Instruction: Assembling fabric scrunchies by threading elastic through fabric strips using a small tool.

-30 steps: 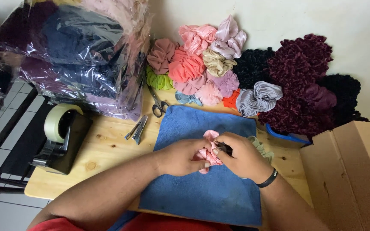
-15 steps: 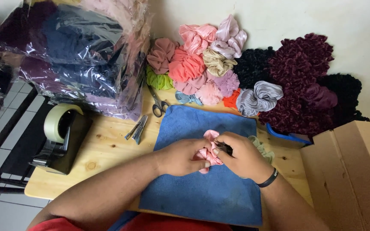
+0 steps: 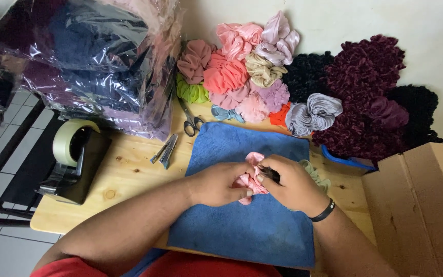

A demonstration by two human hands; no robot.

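Both hands meet over the blue terry cloth (image 3: 242, 225) spread on the wooden surface (image 3: 129, 174). The left hand (image 3: 216, 183) is clamped on a pink satin scrunchie (image 3: 249, 179) at centre frame; the right hand (image 3: 290, 185) pinches it too, with a small dark tool (image 3: 267, 173). At 12 o'clock, a heap of coloured scrunchies (image 3: 242, 66); at 9 o'clock, a tape dispenser (image 3: 75, 159).

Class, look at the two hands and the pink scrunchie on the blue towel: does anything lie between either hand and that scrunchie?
Nothing visible does. The left hand and right hand both grip the pink scrunchie directly, over the blue towel. The right hand also holds a small dark tool against it.
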